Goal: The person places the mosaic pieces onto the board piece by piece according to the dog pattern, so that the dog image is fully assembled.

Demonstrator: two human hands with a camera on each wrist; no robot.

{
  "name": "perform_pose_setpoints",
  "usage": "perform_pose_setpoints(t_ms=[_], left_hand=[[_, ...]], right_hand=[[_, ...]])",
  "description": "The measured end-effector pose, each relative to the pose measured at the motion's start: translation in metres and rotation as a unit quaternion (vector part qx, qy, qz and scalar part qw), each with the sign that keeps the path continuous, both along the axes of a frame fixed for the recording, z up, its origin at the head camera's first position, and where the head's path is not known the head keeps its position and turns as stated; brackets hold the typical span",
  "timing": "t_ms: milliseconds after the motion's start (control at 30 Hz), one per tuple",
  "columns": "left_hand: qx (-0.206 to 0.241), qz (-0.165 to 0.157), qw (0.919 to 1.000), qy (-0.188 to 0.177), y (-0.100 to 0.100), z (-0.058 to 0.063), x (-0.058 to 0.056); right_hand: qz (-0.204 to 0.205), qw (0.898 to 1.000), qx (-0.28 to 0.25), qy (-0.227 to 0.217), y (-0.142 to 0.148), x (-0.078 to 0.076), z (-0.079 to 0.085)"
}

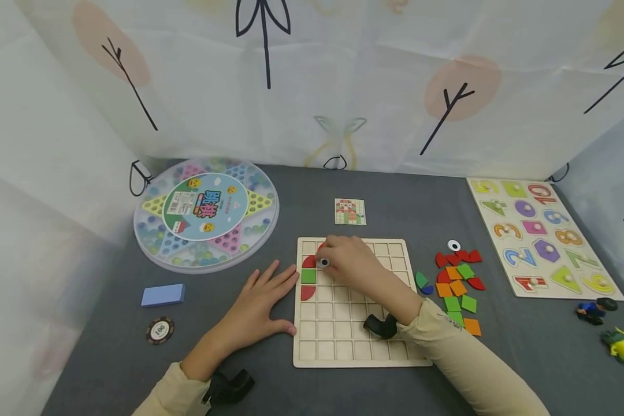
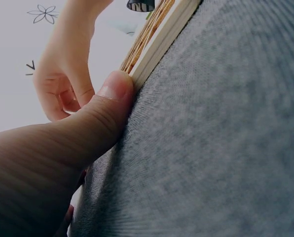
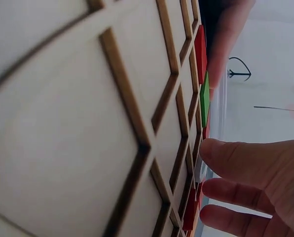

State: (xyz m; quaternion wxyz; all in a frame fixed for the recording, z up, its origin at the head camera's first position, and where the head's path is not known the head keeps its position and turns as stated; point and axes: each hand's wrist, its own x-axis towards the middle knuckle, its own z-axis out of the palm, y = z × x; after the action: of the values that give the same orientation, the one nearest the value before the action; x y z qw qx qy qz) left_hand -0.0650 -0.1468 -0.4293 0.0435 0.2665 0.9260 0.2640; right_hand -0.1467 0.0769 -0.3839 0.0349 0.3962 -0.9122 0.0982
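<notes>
A wooden grid board (image 1: 343, 349) lies on the grey table. My left hand (image 1: 260, 303) rests at its left edge with fingers spread; the thumb touches the board's side in the left wrist view. Over the upper left cells, my right hand (image 1: 353, 263) pinches a small white disc (image 1: 325, 263) with a dark centre. Beside that disc, the left column holds a red rounded piece (image 1: 309, 262), a green square (image 1: 308, 276) and a red half-round piece (image 1: 307, 293). Another red piece is partly hidden by the right fingers. In the right wrist view, the right fingertips are close to the board.
Loose red, green and orange pieces (image 1: 452, 289) lie right of the board, with another white disc (image 1: 453, 245). A patterned card (image 1: 350, 211) lies behind it. Around are a round marble game (image 1: 206, 214), a blue block (image 1: 163, 295), a chip (image 1: 160, 330), a number puzzle (image 1: 546, 237) and toy figures (image 1: 595, 310).
</notes>
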Motion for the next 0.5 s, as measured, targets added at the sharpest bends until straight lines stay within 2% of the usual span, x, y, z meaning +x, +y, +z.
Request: perform_pose_setpoints(t_ms=[100,267,400,500], left_hand=[[-0.001,-0.001,1.0,-0.001,0.0,0.0,-0.001],[-0.001,0.0,1.0,0.0,0.0,-0.001,-0.001],[0.0,0.0,1.0,-0.002,0.0,-0.001,-0.001],[0.0,-0.001,1.0,0.001,0.0,-0.001,-0.001]], right_hand=[[-0.004,1.0,0.003,-0.001,0.001,0.0,-0.002],[-0.02,0.999,-0.02,-0.015,0.014,-0.004,0.006],[-0.091,0.995,-0.034,-0.028,0.053,-0.011,0.016],[-0.168,0.985,-0.021,-0.037,0.097,-0.015,0.025]])
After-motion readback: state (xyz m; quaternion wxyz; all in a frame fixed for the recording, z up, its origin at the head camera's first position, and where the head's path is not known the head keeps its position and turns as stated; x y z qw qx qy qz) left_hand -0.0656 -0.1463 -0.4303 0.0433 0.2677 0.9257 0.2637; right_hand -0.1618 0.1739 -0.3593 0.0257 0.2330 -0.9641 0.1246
